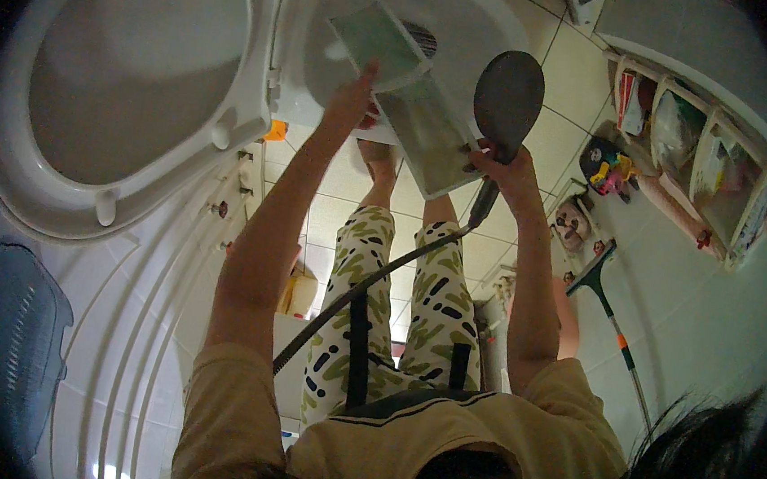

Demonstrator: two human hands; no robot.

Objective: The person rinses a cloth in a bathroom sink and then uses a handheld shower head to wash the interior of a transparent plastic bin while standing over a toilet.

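Two thin rectangular mesh filter panels with pale frames are held over a white toilet bowl point(489, 18). The upper panel point(379, 40) lies tilted, and my left hand point(357, 99) grips its near edge. Overlapping its lower corner, the second panel point(429, 135) slants down to the right. My right hand point(507, 171) is wrapped around the handle of a dark handheld shower head point(510, 91), with fingertips on that panel's right edge. From the handle, a shower hose point(374, 272) runs down to the left across my legs. I cannot tell whether water flows.
A raised white toilet seat point(260, 68) fills the upper left, above pipes point(126, 327) and a blue plastic piece point(17, 339). On the right wall hang a rack point(697, 163) and a squeegee point(599, 283). Pale floor tiles point(330, 225) lie below.
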